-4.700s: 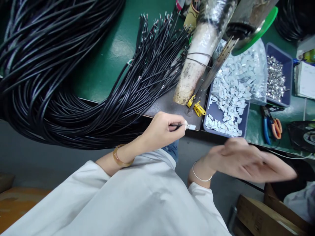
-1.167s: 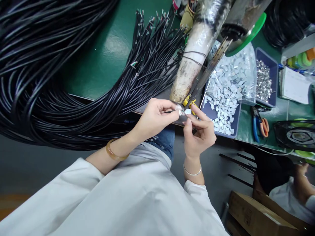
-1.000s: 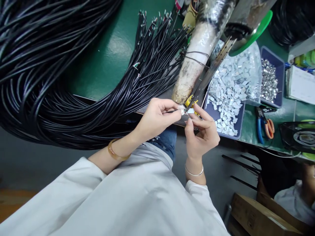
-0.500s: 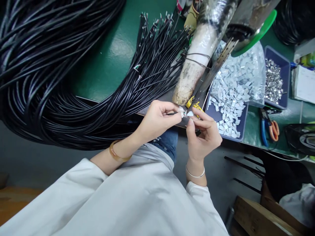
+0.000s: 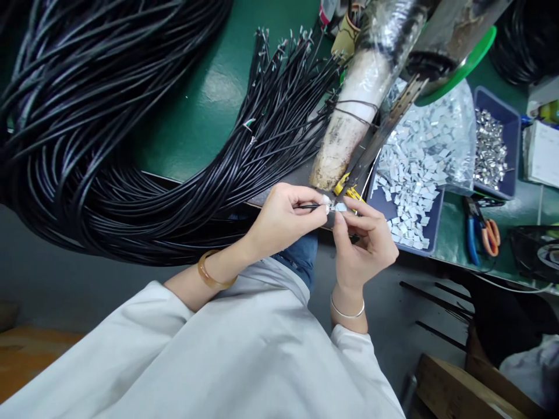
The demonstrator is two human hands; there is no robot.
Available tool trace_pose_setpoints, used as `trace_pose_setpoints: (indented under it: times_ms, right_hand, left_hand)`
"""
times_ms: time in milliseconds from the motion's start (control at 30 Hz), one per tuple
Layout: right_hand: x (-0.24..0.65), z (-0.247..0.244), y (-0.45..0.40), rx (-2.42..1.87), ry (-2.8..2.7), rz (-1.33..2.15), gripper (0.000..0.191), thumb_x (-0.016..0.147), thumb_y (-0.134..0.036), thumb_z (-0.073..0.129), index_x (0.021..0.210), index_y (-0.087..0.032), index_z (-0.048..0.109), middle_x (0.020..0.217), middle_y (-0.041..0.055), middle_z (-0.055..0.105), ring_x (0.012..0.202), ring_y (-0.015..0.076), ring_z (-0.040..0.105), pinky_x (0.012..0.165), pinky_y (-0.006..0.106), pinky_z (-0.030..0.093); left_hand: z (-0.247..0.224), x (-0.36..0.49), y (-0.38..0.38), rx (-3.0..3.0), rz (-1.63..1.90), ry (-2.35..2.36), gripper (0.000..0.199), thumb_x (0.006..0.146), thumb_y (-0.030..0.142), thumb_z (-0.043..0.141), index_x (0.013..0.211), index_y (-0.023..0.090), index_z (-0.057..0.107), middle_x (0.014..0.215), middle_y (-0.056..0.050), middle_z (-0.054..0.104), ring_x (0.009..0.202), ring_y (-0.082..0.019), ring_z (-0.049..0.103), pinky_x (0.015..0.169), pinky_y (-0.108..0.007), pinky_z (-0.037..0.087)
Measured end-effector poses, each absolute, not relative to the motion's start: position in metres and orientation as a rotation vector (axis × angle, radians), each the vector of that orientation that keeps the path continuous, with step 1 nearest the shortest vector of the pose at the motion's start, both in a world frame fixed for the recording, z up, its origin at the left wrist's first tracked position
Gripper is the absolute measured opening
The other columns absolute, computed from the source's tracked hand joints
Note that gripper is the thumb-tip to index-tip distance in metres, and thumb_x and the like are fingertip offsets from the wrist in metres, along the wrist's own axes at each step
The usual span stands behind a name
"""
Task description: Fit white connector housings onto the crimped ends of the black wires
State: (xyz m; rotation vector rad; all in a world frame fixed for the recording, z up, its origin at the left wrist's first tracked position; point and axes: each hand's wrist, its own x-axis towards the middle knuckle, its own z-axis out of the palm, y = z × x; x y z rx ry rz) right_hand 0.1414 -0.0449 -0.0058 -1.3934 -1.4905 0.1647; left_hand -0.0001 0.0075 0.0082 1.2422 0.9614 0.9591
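Left hand (image 5: 290, 215): thumb and index finger pinching a black cable (image 5: 308, 206) close to its end. Something white sits at those fingertips, too small to identify.

Key relation: cable end lies between the two hands, just past the left fingertips, pointing at the right hand (image 5: 364, 241). Long axis runs roughly level, left to right across the person's front. A small pale rectangular tab (image 5: 340, 207) sits at the cable's tip, in line with it, with a silvery bit in between. Left is nearer the cable; right is nearer the tab.

Right hand: thumb and index close together around the tab, other fingers curled. Whether they grip it or only flank it, no telling from this view.

Around: yellow clip-like part (image 5: 347, 185) just beyond the fingertips, blue tray (image 5: 436, 218) of similar tabs to the right, thick black cable bundle (image 5: 209, 192) to the left. Cutters (image 5: 480, 233) with one blue and one orange handle lie farther right on the green bench (image 5: 213, 87).

Text: paper pad (image 5: 544, 154) at far right, nothing legible. No readable brand or label anywhere.
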Motion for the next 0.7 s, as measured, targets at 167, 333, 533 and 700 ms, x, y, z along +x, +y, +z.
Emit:
trace_pose_setpoints:
  times_ms: [167,333,533,700]
  right_hand:
    - [0.137,0.0,-0.041,-1.371,-1.512,0.068,0.018,0.078,-0.011,0.074,0.089,-0.024,0.07,0.103,0.0026,0.076,0.093,0.0192,0.074,0.068,0.032,0.065]
    - [0.136,-0.003,-0.045,-1.3,-1.518,0.089,0.017,0.078,-0.009,0.071,0.087,-0.022,0.065,0.108,0.004,0.076,0.091,0.0182,0.075,0.076,0.034,0.067]
    - [0.141,-0.01,-0.05,-1.339,-1.525,0.094,0.013,0.082,-0.012,0.069,0.088,-0.022,0.062,0.106,0.0042,0.076,0.087,0.0169,0.075,0.074,0.031,0.065]
    - [0.144,-0.004,-0.047,-1.355,-1.415,0.114,0.009,0.085,-0.015,0.067,0.089,-0.022,0.065,0.089,0.0003,0.077,0.075,0.0163,0.075,0.058,0.027,0.06]
  left_hand:
    - [0.012,-0.002,0.006,1.37,1.019,0.982,0.014,0.078,0.02,0.064,0.075,0.011,0.075,0.06,0.002,0.057,0.05,-0.004,0.035,0.046,-0.017,0.029]
    - [0.012,-0.004,0.008,1.312,0.972,0.934,0.015,0.078,0.018,0.063,0.075,0.01,0.075,0.062,0.001,0.058,0.051,-0.004,0.037,0.046,-0.016,0.029]
    - [0.008,-0.003,0.007,1.302,0.882,0.947,0.017,0.079,0.019,0.062,0.081,0.01,0.077,0.067,0.0,0.062,0.057,-0.007,0.047,0.051,-0.017,0.035]
    - [0.008,-0.006,0.003,1.474,0.852,0.932,0.016,0.082,0.02,0.063,0.08,0.012,0.077,0.062,0.001,0.06,0.054,-0.006,0.046,0.05,-0.019,0.033]
